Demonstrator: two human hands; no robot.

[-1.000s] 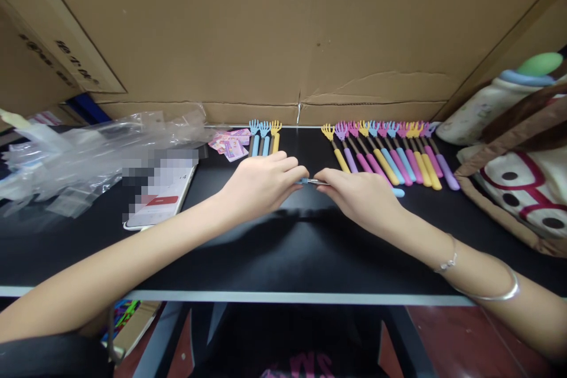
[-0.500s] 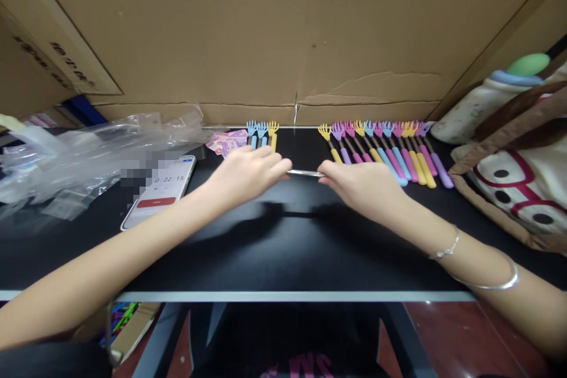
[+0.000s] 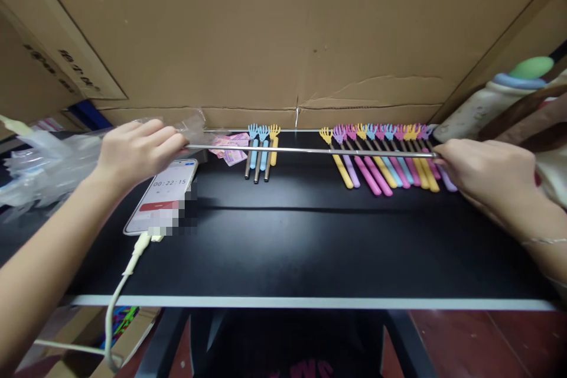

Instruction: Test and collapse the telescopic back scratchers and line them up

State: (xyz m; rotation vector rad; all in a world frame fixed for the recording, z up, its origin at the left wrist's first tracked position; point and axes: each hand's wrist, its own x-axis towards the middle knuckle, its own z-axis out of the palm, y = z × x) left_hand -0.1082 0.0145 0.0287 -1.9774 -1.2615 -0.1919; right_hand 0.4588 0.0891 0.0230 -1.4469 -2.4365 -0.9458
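Observation:
A thin, shiny telescopic metal rod (image 3: 305, 151) stretches almost level above the black tabletop, drawn out long. My left hand (image 3: 139, 150) is closed around its left end, over the phone's upper edge. At the other end my right hand (image 3: 489, 174) grips it near the handles on the right. Both tips of the rod are hidden in my fingers. Behind it lies a row of small hand-shaped back scratchers (image 3: 368, 176) in yellow, purple, pink and blue. A smaller group of back scratchers (image 3: 264, 158), blue and yellow, lies left of centre, with bare metal tubes among them.
Pink printed cards (image 3: 234, 156) lie beside the smaller group. A phone (image 3: 166, 184) showing a timer has a cable (image 3: 133, 260) running over the table edge (image 3: 310, 302). Clear plastic bags (image 3: 57, 162) are at left, a bottle (image 3: 472, 106) at right. Cardboard (image 3: 221, 29) stands behind.
My hands have moved far apart, left hand leftward and right hand rightward. The rod between them went from a short visible piece to a long extended length.

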